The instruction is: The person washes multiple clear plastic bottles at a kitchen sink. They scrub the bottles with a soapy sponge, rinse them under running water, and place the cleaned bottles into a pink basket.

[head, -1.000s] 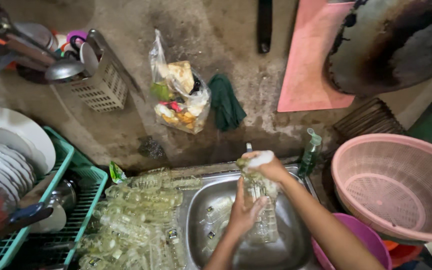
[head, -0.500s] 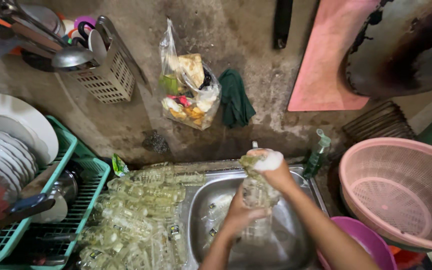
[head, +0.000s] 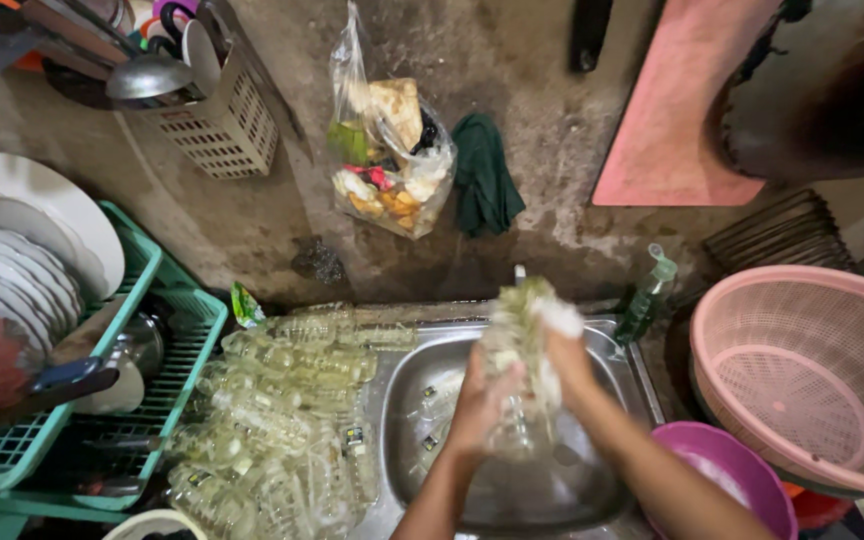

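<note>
Now, in the head view, the left hand has its fingers clamped round the body of a clear plastic bottle held upright over the steel sink. The right hand has its fingers closed on a soapy sponge pressed against the bottle's upper end. Compared with a second ago, the sponge and right hand sit a little lower and closer to the left fingers, and the bottle stands more upright; I judge the scrubbing is partway along the bottle, not finished, since foam covers its top.

To the left of the left fingers, a heap of clear bottles lies on the wet bench beside the sink rim, some touching the rim. Farther left stands a green dish rack with white plates stacked upright. Just right of the right fingers a green soap bottle stands at the sink's corner, and beyond it a pink basket rests above a purple basin. Above the fingers, on the wall, hang a plastic bag of oddments, a dark green cloth and a cutlery holder. Nothing stands between the hands and the sink; the bottle heap crowds only its left edge.
</note>
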